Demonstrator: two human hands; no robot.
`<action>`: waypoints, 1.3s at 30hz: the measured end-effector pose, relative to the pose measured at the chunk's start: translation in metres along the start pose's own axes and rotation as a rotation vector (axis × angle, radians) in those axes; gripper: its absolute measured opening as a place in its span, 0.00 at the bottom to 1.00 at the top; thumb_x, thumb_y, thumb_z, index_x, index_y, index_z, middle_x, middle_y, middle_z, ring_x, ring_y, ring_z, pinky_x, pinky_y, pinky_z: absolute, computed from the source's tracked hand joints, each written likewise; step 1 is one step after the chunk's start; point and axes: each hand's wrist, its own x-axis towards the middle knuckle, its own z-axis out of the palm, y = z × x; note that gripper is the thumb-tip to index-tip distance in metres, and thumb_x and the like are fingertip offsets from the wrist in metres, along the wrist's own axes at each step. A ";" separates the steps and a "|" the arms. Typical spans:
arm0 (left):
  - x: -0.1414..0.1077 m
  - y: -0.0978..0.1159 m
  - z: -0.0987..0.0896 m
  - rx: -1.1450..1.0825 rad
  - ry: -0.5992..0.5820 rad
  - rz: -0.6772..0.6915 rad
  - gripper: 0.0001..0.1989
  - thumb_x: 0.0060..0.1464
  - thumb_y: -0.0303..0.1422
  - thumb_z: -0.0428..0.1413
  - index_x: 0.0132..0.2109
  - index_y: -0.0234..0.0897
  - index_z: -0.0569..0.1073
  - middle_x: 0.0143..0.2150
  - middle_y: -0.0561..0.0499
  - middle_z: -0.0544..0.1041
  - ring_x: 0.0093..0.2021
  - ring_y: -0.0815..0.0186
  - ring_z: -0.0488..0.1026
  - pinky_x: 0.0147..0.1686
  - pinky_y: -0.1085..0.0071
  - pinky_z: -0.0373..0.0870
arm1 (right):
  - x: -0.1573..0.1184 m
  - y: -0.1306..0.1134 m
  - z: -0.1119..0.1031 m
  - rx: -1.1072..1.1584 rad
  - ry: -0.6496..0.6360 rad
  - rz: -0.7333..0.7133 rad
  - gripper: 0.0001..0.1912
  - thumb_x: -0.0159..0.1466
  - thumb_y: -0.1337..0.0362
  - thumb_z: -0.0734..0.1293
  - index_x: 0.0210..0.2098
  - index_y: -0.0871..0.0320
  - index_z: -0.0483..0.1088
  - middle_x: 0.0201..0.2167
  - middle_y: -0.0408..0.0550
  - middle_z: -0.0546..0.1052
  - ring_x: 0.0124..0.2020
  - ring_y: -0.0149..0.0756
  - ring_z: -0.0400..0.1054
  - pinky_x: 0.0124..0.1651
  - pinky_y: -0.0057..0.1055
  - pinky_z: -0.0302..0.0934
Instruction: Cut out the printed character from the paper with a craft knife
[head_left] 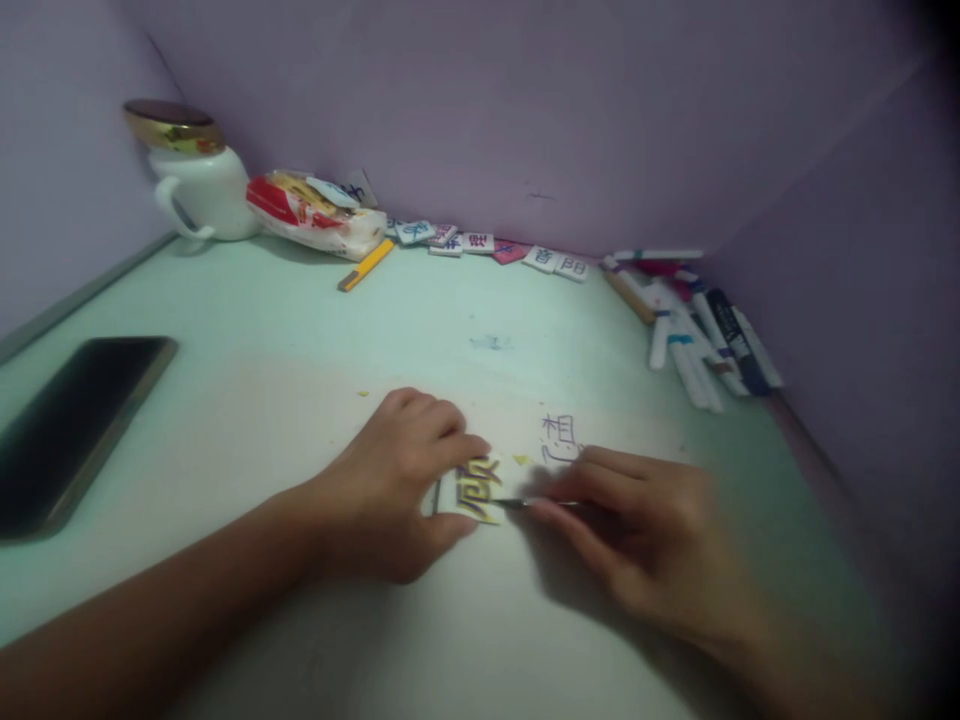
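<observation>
A small white card (449,494) with a yellow, dark-outlined character lies on the table in front of me. My left hand (409,475) grips it, thumb at the near edge and index finger at the far edge. In my right hand (637,520), fingers pinched together, is a thin pointed metal tool (514,504). Its tip meets the card's right side, by the character; most of its shaft is hidden by the fingers. A purple handwritten character (559,437) shows on the tabletop just beyond my right hand. Between the hands lies a small yellow scrap (521,460).
A phone (79,430) lies at left. Along the back stand a white mug (202,195) with a gold-rimmed lid (174,125), a red-and-white packet (319,215), a yellow box cutter (366,265) and several character cards (478,243). Markers (694,340) are heaped at right. Purple walls (540,110) enclose the table.
</observation>
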 end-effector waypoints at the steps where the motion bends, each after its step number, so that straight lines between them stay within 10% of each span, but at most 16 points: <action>1: 0.000 0.000 0.000 0.002 0.000 -0.004 0.18 0.48 0.32 0.60 0.48 0.36 0.73 0.40 0.46 0.70 0.43 0.56 0.65 0.50 0.55 0.61 | -0.001 0.001 0.001 0.002 0.022 0.004 0.09 0.61 0.64 0.68 0.25 0.57 0.74 0.18 0.41 0.70 0.17 0.28 0.61 0.21 0.27 0.50; 39: 0.000 -0.001 -0.001 -0.013 -0.022 0.005 0.20 0.48 0.30 0.57 0.51 0.35 0.72 0.45 0.44 0.71 0.47 0.55 0.66 0.53 0.54 0.62 | -0.008 -0.012 0.020 -0.365 0.250 -0.105 0.12 0.63 0.63 0.68 0.22 0.55 0.70 0.19 0.41 0.72 0.20 0.30 0.63 0.24 0.34 0.47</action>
